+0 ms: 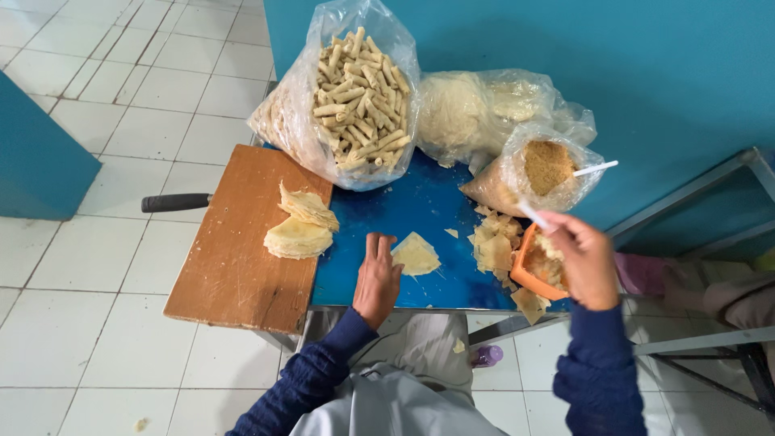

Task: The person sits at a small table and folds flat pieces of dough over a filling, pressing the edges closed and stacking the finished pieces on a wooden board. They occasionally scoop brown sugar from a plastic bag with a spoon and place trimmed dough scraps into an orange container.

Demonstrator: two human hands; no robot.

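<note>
Behind the blue table (420,210), clear bags (339,89) are bulging; left hand (376,278) is lying flat, fingers together, beside a wrapper (415,253); right hand (585,258) is seemingly pinching a white spoon (533,215).

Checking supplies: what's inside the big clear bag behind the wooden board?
The big clear bag is full of pale rolled pastry sticks. Flat wrappers press its left wall; the bottom is covered.

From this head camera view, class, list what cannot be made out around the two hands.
- Orange bowl: contents mostly hidden by the right hand.
- White utensil: its working end is hidden in that fist.
- Dark handle: the rest is hidden behind the wooden board.
- Left hand: palm hidden, facing the table.
</note>
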